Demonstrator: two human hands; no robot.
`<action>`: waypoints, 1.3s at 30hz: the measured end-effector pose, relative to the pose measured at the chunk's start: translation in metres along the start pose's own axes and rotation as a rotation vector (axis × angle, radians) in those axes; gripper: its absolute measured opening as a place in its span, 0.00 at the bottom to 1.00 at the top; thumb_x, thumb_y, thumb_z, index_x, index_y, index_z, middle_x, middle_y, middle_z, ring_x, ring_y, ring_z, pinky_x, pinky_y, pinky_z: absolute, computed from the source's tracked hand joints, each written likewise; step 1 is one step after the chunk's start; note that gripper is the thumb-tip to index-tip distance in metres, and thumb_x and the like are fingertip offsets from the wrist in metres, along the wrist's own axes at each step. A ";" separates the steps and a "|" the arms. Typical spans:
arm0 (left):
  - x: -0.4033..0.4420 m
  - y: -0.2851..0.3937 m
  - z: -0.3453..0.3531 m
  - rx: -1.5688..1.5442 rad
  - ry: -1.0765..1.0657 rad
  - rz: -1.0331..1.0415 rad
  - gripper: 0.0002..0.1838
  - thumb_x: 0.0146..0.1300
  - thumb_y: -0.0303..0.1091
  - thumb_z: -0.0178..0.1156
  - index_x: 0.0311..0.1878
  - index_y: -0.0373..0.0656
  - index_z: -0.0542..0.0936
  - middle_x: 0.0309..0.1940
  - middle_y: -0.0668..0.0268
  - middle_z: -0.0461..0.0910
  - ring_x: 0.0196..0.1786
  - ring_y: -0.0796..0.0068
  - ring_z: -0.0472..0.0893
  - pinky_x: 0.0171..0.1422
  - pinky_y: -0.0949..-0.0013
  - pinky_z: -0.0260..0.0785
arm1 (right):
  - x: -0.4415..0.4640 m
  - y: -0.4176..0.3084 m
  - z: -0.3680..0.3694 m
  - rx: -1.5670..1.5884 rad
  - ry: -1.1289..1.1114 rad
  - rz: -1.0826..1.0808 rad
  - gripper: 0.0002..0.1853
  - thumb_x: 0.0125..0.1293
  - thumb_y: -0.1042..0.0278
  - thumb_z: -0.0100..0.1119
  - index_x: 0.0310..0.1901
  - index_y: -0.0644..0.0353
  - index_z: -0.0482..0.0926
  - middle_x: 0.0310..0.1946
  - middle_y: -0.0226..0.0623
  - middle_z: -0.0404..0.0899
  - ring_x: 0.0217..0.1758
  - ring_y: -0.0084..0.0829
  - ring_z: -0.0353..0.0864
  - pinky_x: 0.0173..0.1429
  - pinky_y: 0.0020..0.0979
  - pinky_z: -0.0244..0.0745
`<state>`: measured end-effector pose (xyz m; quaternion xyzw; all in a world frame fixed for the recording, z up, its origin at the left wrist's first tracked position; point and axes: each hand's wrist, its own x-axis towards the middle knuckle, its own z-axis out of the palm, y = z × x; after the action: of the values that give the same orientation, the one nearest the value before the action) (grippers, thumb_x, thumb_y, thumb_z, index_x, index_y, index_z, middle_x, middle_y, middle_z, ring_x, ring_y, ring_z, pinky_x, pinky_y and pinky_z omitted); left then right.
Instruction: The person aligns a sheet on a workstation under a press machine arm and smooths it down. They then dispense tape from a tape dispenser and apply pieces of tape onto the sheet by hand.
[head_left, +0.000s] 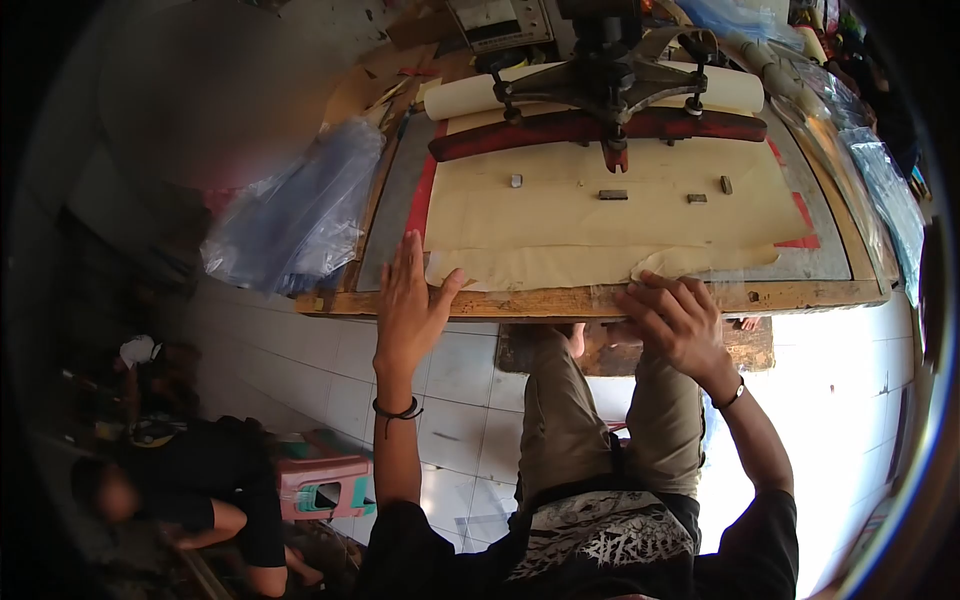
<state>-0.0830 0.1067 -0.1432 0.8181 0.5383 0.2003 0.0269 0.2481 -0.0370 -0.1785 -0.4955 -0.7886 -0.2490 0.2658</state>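
Observation:
A pale yellow sheet (560, 215) lies over the grey tabletop board, with a wrinkled strip along its front edge. My left hand (408, 310) rests flat at the sheet's front left corner, its fingers stretched forward and the thumb apart. At the table's wooden front edge, my right hand (680, 318) lies with fingers bent and spread; its fingertips touch the front strip of the sheet near some clear film. Whether it lightly presses the sheet or only rests there is hard to see. Several small metal blocks, one a dark bar (613, 195), sit on the sheet.
Above the sheet hangs a dark metal clamp frame (610, 85) with a curved red bar (560, 133). Behind it lies a cream roll (460, 98). Clear plastic (300, 215) hangs at the left. A pink stool (315, 485) and a crouching person (215, 470) are at lower left.

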 end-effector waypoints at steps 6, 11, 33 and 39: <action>-0.011 -0.024 0.004 -0.037 0.059 0.071 0.37 0.74 0.56 0.50 0.76 0.40 0.63 0.76 0.49 0.62 0.79 0.49 0.60 0.83 0.50 0.46 | 0.001 -0.001 -0.001 0.015 0.003 0.008 0.23 0.60 0.62 0.65 0.59 0.47 0.81 0.53 0.23 0.81 0.62 0.28 0.79 0.56 0.35 0.74; -0.009 -0.025 -0.007 -0.002 0.022 0.054 0.30 0.74 0.54 0.53 0.72 0.48 0.74 0.74 0.55 0.67 0.77 0.48 0.63 0.82 0.48 0.50 | 0.000 -0.001 0.000 0.000 0.008 0.016 0.22 0.59 0.62 0.66 0.58 0.47 0.82 0.52 0.23 0.81 0.61 0.28 0.80 0.56 0.35 0.74; 0.053 -0.074 -0.020 -0.341 -0.052 0.305 0.14 0.65 0.37 0.68 0.52 0.44 0.87 0.55 0.62 0.82 0.58 0.60 0.80 0.62 0.64 0.72 | 0.006 -0.007 0.001 -0.009 0.023 0.036 0.27 0.48 0.61 0.75 0.53 0.46 0.83 0.48 0.25 0.82 0.58 0.31 0.82 0.53 0.38 0.74; 0.039 -0.068 -0.017 -0.333 0.050 0.404 0.09 0.64 0.31 0.65 0.45 0.41 0.86 0.51 0.63 0.84 0.58 0.59 0.80 0.63 0.60 0.71 | 0.008 -0.007 0.004 -0.001 0.061 0.038 0.26 0.44 0.62 0.78 0.50 0.47 0.83 0.45 0.24 0.83 0.55 0.32 0.83 0.50 0.37 0.75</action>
<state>-0.1350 0.1666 -0.1336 0.8881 0.3242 0.3077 0.1072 0.2379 -0.0319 -0.1772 -0.5026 -0.7705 -0.2592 0.2943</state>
